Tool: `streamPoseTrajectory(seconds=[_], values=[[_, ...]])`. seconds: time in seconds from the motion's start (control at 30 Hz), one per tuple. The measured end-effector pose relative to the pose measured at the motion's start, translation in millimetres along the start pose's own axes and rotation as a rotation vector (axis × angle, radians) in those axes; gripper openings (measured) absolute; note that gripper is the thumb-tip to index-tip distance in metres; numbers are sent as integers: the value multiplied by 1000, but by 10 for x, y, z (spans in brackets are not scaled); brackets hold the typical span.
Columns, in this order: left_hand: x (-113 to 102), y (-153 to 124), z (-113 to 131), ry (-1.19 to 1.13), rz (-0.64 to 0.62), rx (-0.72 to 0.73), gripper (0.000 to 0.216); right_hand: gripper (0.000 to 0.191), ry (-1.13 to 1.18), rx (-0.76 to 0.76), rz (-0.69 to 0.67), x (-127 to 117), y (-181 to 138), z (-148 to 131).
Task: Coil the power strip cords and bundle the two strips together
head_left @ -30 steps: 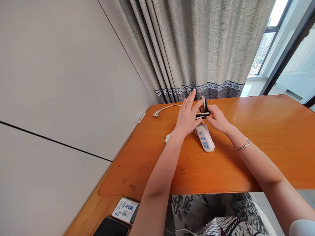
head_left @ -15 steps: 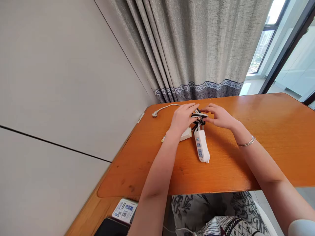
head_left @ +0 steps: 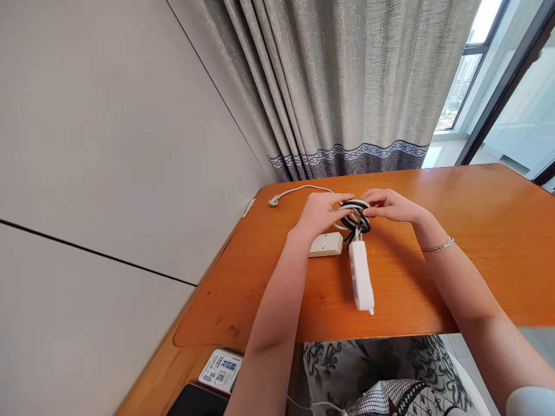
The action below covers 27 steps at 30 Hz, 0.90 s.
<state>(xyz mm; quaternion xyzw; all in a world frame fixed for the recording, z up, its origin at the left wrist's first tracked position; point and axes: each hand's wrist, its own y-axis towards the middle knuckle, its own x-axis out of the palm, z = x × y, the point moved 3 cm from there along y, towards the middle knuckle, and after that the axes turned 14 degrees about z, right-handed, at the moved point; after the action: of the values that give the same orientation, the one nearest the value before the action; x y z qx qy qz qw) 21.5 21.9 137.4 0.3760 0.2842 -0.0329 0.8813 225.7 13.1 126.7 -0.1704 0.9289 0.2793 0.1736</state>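
Observation:
A coil of black and white cable (head_left: 356, 215) is held just above the orange wooden table (head_left: 455, 242). My left hand (head_left: 321, 212) grips its left side with curled fingers. My right hand (head_left: 390, 205) pinches its right side. A white power strip (head_left: 361, 276) hangs from the coil toward me, lying on its side on the table. A second, cream-white power strip (head_left: 326, 244) lies flat just under my left wrist. A white cord with a plug (head_left: 274, 200) runs from the coil to the table's far left corner.
A grey wall stands to the left and a grey curtain (head_left: 347, 86) hangs behind the table. On a lower ledge at bottom left lie a dark phone (head_left: 195, 401) and a white printed box (head_left: 219, 370). Patterned fabric (head_left: 368, 375) shows below the table's near edge.
The coil went from upright to lying flat between my hands and came slightly toward me. The white power strip slid closer and rolled onto its side. The cream strip is now uncovered.

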Motion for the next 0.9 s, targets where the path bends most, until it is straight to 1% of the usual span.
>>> streamPoseTrajectory(seconds=[0.1, 0.2, 0.27, 0.33, 0.37, 0.43, 0.5, 0.57, 0.6, 0.63, 0.7, 0.77, 0.8, 0.9], values=[[-3, -9, 12, -125, -4, -80, 32, 37, 47, 34, -15, 3, 0, 22], [-7, -17, 21, -289, -30, -174, 43, 37, 66, 77, -2, 22, 1, 59], [12, -24, 5, -413, -70, -246, 55, 38, 52, 84, 31, 43, 10, 84], [55, -21, -34, -536, -84, -314, 66, 39, 1, 71, 116, 58, 28, 105], [83, -14, -60, -597, -66, -341, 68, 40, -31, 67, 183, 56, 38, 112], [145, 7, -122, -705, 17, -388, 66, 43, -80, 89, 308, 43, 54, 126], [210, 25, -183, -782, 108, -437, 59, 48, -69, 161, 353, 29, 59, 138], [265, 36, -227, -817, 170, -476, 55, 54, -7, 239, 317, 15, 55, 141], [284, 38, -238, -817, 193, -485, 54, 54, 16, 249, 290, 6, 52, 134], [295, 40, -242, -808, 214, -482, 52, 51, 17, 234, 270, -5, 49, 124], [302, 43, -232, -769, 257, -458, 48, 43, -64, 155, 262, -34, 51, 112], [301, 45, -211, -721, 291, -432, 44, 34, -194, 84, 305, -65, 60, 135], [300, 46, -202, -702, 302, -424, 43, 28, -245, 72, 337, -81, 66, 163], [288, 47, -197, -667, 320, -406, 42, 16, -338, 89, 460, -136, 82, 282]])
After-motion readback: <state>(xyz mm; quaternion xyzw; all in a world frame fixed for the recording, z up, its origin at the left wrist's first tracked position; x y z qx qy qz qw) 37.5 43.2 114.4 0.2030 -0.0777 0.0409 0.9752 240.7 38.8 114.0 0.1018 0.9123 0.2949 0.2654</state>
